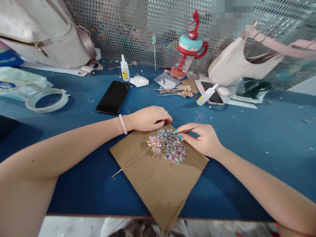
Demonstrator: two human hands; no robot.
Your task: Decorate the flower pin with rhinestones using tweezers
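A piece of brown cardboard (158,187) lies on the blue table with a heap of small sparkly beads or rhinestones (175,149) on it. At the heap's left side, a hairpin's rhinestone-covered head (155,144) rests with its thin stick (138,157) pointing down and left past the cardboard edge. My left hand (150,118), wearing a pink bead bracelet (122,124), is closed at the cardboard's far edge, fingertips partly hidden. My right hand (203,138) pinches slim metal tweezers (189,129) over the heap's far side; their tips are hard to make out.
Behind my hands lie a black phone (113,97), glue bottles (124,69) (206,94), several gold hairpins (184,90) and another phone (214,93). A red-lidded cup (187,49) stands by the perforated metal panel (133,26). Left are a tape roll (48,107) and backpack (49,29); right, a handbag (229,62).
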